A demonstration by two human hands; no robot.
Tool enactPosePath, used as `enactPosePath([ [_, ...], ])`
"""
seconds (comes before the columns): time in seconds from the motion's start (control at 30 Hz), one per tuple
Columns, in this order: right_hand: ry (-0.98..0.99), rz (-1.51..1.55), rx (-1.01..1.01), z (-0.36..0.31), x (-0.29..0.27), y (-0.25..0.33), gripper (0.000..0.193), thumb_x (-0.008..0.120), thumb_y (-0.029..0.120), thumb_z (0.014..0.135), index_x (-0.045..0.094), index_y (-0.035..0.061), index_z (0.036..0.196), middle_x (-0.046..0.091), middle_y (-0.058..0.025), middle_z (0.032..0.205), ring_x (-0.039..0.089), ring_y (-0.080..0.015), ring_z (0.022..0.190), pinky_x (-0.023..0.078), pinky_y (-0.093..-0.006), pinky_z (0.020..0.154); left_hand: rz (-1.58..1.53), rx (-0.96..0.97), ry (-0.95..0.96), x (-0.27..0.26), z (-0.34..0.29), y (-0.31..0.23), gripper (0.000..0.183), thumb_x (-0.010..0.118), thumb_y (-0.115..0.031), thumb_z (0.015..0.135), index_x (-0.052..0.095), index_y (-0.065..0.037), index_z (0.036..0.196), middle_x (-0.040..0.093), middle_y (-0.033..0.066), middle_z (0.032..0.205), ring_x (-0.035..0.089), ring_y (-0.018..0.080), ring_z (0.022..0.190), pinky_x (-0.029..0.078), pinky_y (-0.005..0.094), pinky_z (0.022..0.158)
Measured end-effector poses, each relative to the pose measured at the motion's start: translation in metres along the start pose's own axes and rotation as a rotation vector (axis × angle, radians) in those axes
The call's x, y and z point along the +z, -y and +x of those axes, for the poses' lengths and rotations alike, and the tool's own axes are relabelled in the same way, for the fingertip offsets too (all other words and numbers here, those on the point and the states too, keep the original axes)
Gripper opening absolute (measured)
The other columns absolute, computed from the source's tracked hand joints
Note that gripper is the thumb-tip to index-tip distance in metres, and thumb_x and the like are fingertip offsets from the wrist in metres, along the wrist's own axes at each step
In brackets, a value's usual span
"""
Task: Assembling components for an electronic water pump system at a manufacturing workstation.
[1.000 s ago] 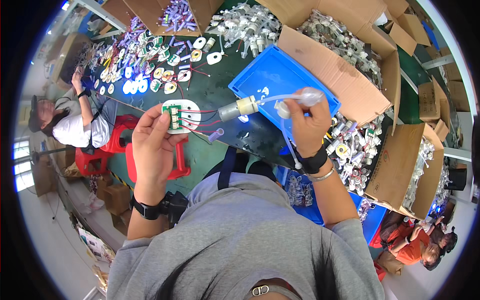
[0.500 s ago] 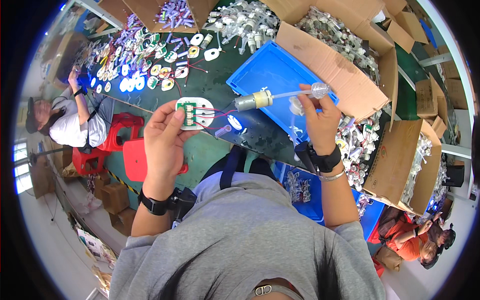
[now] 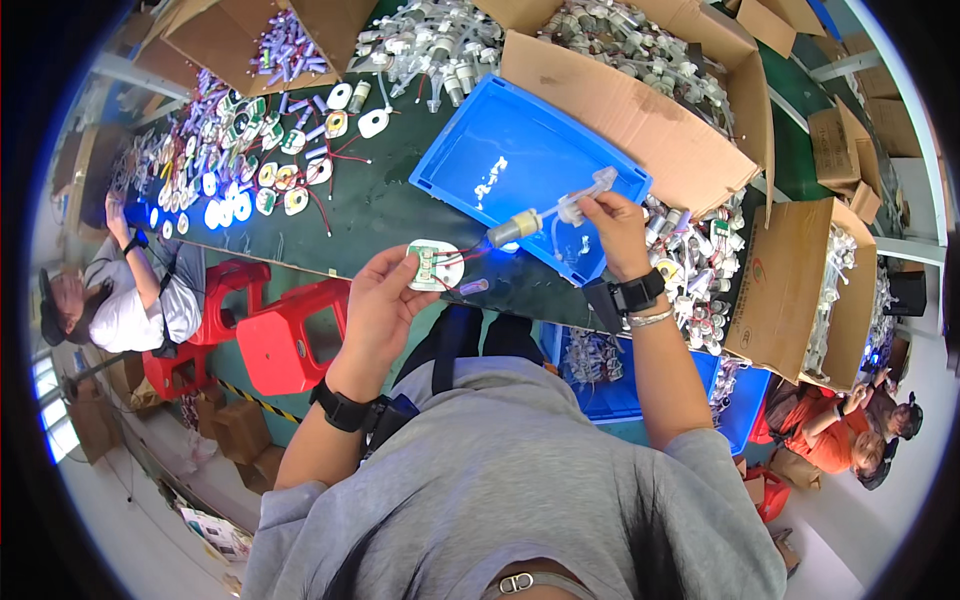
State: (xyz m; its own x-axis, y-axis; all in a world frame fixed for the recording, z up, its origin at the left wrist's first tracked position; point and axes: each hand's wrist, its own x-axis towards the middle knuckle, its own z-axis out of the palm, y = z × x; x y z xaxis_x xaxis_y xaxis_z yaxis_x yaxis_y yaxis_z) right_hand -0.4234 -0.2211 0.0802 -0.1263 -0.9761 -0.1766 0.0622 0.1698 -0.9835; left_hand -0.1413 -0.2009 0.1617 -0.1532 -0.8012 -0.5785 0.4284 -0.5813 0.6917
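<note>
Between the thumb and fingers of my left hand (image 3: 378, 315) is a white rounded plate with a green circuit board (image 3: 428, 267). Red wires run from the board to a small cylindrical motor (image 3: 514, 230), which hangs over the near part of the blue tray. My right hand (image 3: 622, 238) is closed on the clear plastic tube assembly (image 3: 571, 208) joined to the motor's pale end. Below the wires, a small purple cylinder (image 3: 474, 287) lies on the green table by its front edge.
The shallow blue tray (image 3: 462, 200) lies on the table. Cardboard boxes (image 3: 640, 110) of motor and tube parts stand right. Plates with boards and wires (image 3: 285, 178) spread left. Red stools (image 3: 290, 340) stand below; co-workers sit at left (image 3: 150, 290) and lower right (image 3: 825, 440).
My left hand has moved right with the plate. The motor and tube have shifted slightly right and down relative to the view, and the right hand has come slightly left. The head view has shifted.
</note>
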Motion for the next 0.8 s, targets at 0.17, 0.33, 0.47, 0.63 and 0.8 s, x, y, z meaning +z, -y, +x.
enactPosePath([
  [0.17, -0.068, 0.208, 0.074, -0.004, 0.004, 0.001, 0.017, 0.057, 0.01, 0.079, 0.058, -0.0032, 0.09, 0.061, -0.008, 0.081, 0.056, -0.0101, 0.069, 0.044, -0.0201, 0.061, 0.055, -0.036, -0.029, 0.002, 0.003, 0.0, 0.021, 0.047, -0.012, 0.085, 0.047, 0.002, 0.1, 0.058, 0.0103, 0.089, 0.06, 0.0167, 0.077, 0.052, 0.0253, 0.064],
  [0.33, -0.04, 0.472, 0.131, -0.001, 0.007, -0.002, 0.015, 0.05, 0.013, 0.084, 0.054, -0.0013, 0.09, 0.058, -0.0071, 0.074, 0.054, -0.0113, 0.066, 0.043, -0.0224, 0.061, 0.088, -0.047, -0.006, 0.006, 0.004, 0.0, 0.02, 0.047, -0.012, 0.085, 0.047, 0.002, 0.099, 0.058, 0.0109, 0.088, 0.06, 0.0171, 0.075, 0.053, 0.0255, 0.062],
  [0.47, -0.065, 0.574, 0.135, -0.002, 0.009, -0.002, 0.016, 0.047, 0.014, 0.086, 0.052, -0.0005, 0.091, 0.054, -0.0039, 0.07, 0.053, -0.0125, 0.067, 0.042, -0.0231, 0.063, 0.094, -0.057, 0.022, 0.011, 0.004, 0.001, 0.02, 0.047, -0.009, 0.084, 0.047, 0.003, 0.101, 0.058, 0.0119, 0.089, 0.061, 0.0188, 0.077, 0.052, 0.0265, 0.065],
  [0.63, -0.101, 0.553, 0.149, -0.006, 0.006, 0.001, 0.019, 0.047, 0.016, 0.086, 0.052, -0.0011, 0.091, 0.051, -0.0019, 0.065, 0.051, -0.0118, 0.065, 0.041, -0.0225, 0.061, 0.125, -0.047, 0.064, 0.019, 0.002, 0.005, 0.019, 0.047, -0.01, 0.085, 0.048, 0.002, 0.099, 0.059, 0.0111, 0.088, 0.061, 0.0171, 0.074, 0.053, 0.0253, 0.061],
  [0.8, -0.127, 0.534, 0.135, -0.011, 0.006, 0.003, 0.02, 0.048, 0.017, 0.086, 0.052, -0.0021, 0.092, 0.05, -0.0014, 0.064, 0.05, -0.0111, 0.063, 0.04, -0.0221, 0.062, 0.151, -0.056, 0.061, 0.021, -0.001, 0.006, 0.019, 0.047, -0.009, 0.084, 0.048, 0.002, 0.099, 0.059, 0.0113, 0.088, 0.061, 0.0175, 0.074, 0.053, 0.0266, 0.062],
])
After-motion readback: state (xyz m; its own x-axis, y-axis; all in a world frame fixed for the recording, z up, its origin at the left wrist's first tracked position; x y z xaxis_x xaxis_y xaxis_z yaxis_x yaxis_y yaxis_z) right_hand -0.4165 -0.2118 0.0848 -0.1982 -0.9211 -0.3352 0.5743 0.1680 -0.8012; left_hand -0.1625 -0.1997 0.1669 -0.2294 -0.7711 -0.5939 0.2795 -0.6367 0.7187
